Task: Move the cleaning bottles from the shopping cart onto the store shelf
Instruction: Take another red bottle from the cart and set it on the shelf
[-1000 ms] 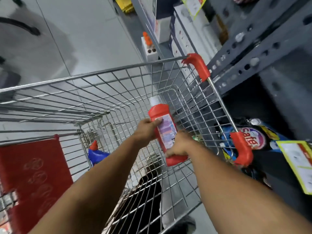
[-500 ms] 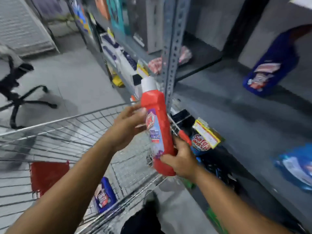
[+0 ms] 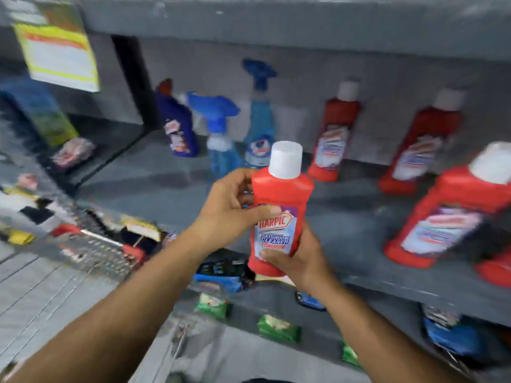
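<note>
Grey metal store shelf [image 3: 166, 186] fills our view, blurred. We hold a red Harpic bathroom cleaner bottle [image 3: 279, 214], white cap up, upright above the shelf's front edge: left hand [image 3: 226, 214] wrapped around its shoulder, right hand [image 3: 301, 261] clasped at its base. Behind the bottle stand two blue spray bottles [image 3: 224, 134]; three more red bottles [image 3: 334, 134] stand to its right.

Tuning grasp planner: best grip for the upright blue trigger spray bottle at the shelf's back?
Grip the tall blue trigger spray bottle at its narrow neck below the trigger head, coming from the front. The grey shelf wall blocks the back, another spray bottle crowds its left.
</note>
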The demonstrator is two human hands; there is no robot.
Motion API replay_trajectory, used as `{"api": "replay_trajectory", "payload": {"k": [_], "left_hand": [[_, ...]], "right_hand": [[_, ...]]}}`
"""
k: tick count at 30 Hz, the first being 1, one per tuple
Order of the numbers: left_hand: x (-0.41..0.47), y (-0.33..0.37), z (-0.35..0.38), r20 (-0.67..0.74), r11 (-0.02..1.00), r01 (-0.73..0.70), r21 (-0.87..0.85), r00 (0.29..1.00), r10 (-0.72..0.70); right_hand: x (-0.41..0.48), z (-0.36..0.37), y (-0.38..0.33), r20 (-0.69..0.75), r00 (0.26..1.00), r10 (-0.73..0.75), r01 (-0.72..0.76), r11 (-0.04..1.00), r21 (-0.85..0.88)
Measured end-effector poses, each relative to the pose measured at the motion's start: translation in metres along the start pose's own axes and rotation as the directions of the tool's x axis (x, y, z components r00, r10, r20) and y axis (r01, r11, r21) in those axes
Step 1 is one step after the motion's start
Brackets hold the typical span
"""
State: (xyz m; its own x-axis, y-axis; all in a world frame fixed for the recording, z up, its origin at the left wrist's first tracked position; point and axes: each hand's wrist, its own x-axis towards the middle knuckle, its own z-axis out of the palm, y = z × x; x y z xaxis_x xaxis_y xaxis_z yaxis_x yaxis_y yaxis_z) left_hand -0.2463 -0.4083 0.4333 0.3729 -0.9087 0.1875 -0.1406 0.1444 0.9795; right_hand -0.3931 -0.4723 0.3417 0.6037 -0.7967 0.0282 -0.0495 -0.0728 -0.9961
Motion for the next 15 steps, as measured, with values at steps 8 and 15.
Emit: {"api": "replay_trajectory", "payload": {"k": [8, 15], "left_hand": [[0.06, -0.01, 0.101, 0.142, 0.996, -0.062, -0.069, 0.987, 0.071], [0.065, -0.013, 0.099, 0.188, 0.993, -0.047, -0.112, 0.98, 0.067]], "right_hand": [[0.013, -0.098, 0.016, -0.276, 0.953, -0.13, 0.1, 0.988, -0.118], [0.02, -0.103, 0.028, -0.239, 0.952, -0.189, 0.151, 0.974, -0.168]]}}
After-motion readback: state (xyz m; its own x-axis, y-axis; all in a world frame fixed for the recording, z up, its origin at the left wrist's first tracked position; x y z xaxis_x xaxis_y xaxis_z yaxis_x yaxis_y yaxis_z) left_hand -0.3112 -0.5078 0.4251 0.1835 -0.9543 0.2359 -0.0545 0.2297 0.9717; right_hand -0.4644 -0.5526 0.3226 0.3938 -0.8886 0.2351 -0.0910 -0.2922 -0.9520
